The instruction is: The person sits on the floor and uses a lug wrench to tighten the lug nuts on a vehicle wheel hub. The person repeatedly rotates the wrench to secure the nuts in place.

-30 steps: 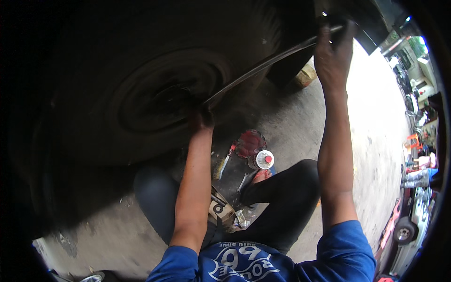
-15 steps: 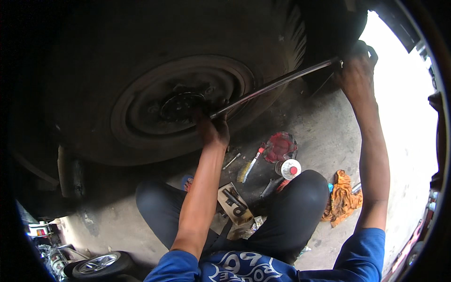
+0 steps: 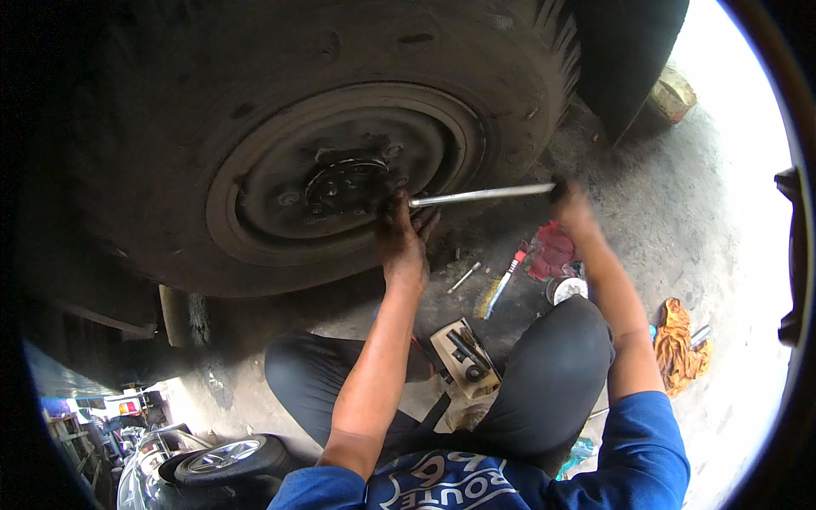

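Observation:
A large dark tyre (image 3: 187,195) on a steel wheel (image 3: 255,212) rises before me, with a round hub (image 3: 344,183) and nuts at its middle. From the hub's right side a long silver wrench bar (image 3: 484,195) runs out almost level. My left hand (image 3: 404,234), fingers dark with grime, is closed around the bar's inner end against the hub; the fitting there is hidden behind the fingers. At the outer end my right hand (image 3: 573,202), blurred by motion, grips the bar.
Below the wheel lie a small metal rod (image 3: 464,278), a wire brush (image 3: 505,285), a red cloth (image 3: 552,252) and a white-topped can (image 3: 568,290). Between my knees sits a box of dark parts (image 3: 466,357). An orange rag (image 3: 677,348) lies right; a loose wheel (image 3: 225,459) lower left.
My right hand has swung the bar's outer end down toward me, from a steep upward slant to nearly level. My left hand stays at the hub. The whole view has shifted slightly.

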`<state>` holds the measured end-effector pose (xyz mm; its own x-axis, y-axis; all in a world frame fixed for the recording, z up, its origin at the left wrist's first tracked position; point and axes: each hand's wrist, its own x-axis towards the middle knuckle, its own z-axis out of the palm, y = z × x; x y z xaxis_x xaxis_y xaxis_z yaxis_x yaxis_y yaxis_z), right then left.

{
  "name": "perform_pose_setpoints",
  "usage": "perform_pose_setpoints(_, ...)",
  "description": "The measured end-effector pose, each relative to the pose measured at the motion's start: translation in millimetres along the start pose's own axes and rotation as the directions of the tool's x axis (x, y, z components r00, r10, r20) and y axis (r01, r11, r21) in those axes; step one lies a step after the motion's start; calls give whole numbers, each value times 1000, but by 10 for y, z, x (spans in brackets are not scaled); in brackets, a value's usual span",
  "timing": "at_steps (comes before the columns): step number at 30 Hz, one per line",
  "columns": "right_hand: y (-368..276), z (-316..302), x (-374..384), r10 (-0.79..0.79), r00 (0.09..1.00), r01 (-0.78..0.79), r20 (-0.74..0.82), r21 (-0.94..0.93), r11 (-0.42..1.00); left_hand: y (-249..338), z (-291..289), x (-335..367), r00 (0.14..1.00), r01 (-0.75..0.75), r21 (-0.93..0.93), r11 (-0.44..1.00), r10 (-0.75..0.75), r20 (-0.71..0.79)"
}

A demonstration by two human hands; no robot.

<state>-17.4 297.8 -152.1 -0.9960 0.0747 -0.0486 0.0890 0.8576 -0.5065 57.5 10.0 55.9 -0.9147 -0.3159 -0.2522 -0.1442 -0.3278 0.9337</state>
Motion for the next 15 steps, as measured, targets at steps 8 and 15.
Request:
perform_pose_setpoints(8, -191, 431, -87, -156, 819, 302, 552, -184, 935, 23, -77, 192, 999, -38, 232, 972, 39, 3)
perform_pose_setpoints(15, -117, -513, -626, -156, 827, 258, 540, -119, 959, 46, -96, -5, 989, 134, 95, 986, -127, -77)
